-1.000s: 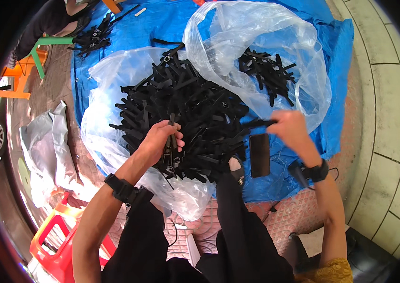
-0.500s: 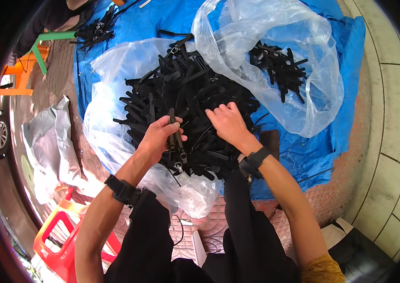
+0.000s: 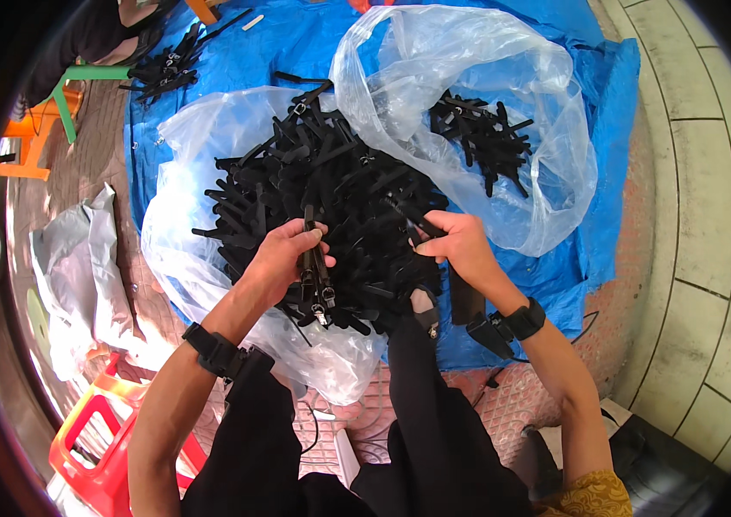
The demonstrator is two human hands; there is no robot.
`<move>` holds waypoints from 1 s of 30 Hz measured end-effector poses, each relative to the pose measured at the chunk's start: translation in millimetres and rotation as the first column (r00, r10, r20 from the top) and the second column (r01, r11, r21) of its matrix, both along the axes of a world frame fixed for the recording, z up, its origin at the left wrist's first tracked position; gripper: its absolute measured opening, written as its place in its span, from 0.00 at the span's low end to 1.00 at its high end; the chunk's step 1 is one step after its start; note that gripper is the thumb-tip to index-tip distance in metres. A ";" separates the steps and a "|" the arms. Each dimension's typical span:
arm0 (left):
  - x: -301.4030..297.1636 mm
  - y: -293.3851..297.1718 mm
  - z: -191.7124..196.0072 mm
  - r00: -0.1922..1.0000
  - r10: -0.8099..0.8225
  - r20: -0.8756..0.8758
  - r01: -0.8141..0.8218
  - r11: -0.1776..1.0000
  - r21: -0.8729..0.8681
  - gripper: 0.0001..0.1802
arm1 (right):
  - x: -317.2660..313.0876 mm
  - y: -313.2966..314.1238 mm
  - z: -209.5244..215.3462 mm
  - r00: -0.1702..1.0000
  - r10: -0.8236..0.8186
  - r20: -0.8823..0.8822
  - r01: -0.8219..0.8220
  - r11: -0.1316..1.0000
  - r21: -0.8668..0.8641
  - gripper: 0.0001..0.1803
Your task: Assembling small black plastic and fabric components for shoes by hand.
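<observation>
A large heap of black straps (image 3: 314,164) lies on a clear plastic sheet in front of me. My left hand (image 3: 281,258) is closed around a few black straps (image 3: 320,283), pinched between thumb and fingers, with metal buckles hanging at their lower ends. At the right edge of the heap, my right hand (image 3: 466,250) grips a black strap (image 3: 410,214) that points up and left from the fingertips. Part of that strap blends into the dark heap behind it.
A clear plastic bag (image 3: 568,185) with more black straps (image 3: 490,142) stands at the far right on a blue tarp (image 3: 611,164). Red stool (image 3: 81,461) at lower left; grey sheet (image 3: 81,276) above it. Another person's arm (image 3: 81,52) shows at far left, near further straps (image 3: 163,71).
My right hand has moved right and slightly nearer, away from the heap's middle, and now grips a strap. My left hand keeps its straps. The whole view has shifted a little.
</observation>
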State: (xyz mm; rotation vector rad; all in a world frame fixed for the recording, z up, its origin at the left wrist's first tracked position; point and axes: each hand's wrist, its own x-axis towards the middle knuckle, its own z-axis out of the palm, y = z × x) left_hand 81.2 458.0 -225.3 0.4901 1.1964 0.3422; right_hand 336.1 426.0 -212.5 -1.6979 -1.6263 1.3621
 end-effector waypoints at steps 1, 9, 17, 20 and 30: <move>1.8 0.4 0.6 1.000 -0.005 0.004 0.005 1.000 0.000 0.10 | 3.7 3.0 1.7 0.986 -0.090 -0.139 0.072 0.989 -0.129 0.08; 4.3 0.1 -1.4 1.000 -0.015 -0.018 0.015 1.000 0.004 0.09 | 20.4 14.9 9.8 0.818 -0.370 -0.441 0.243 0.916 -0.318 0.06; -0.8 -0.8 1.8 0.999 -0.014 -0.030 0.014 1.000 0.012 0.09 | 77.2 52.1 35.9 0.841 -0.384 -0.382 0.373 0.922 -0.105 0.06; -0.8 -2.2 -2.6 1.000 -0.005 -0.025 0.005 1.000 0.017 0.08 | 105.3 71.2 49.6 0.825 -0.448 -0.345 0.470 0.882 -0.022 0.07; -9.6 -2.7 4.6 0.998 0.057 0.037 -0.057 0.998 0.001 0.09 | 101.1 60.1 80.9 0.844 -0.511 -0.162 0.535 0.820 0.201 0.13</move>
